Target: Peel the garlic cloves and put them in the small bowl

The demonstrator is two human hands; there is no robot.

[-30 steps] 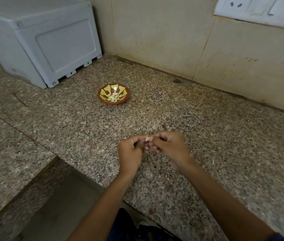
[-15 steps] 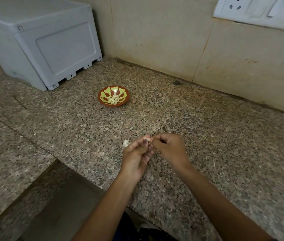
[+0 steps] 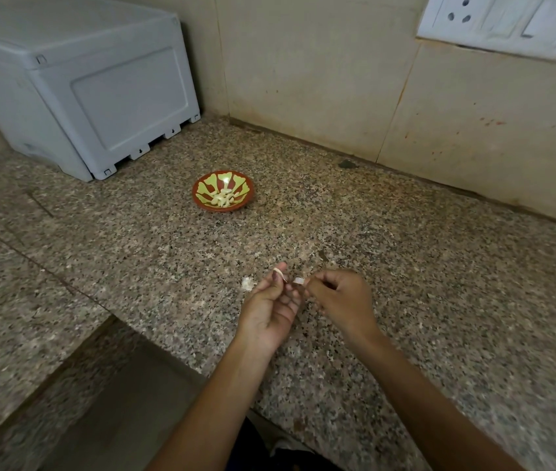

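Your left hand [image 3: 271, 309] and right hand [image 3: 341, 302] are both bare: no gloves, rings, watch or bands visible, and both forearms are uncovered with no sleeve showing up to the frame edge. Nails look short, though they're too small to make out well. Below your left forearm, at the near edge of the granite counter [image 3: 439, 317], there's a patch of dark clothing [image 3: 253, 447], likely navy, cut and type unclear.
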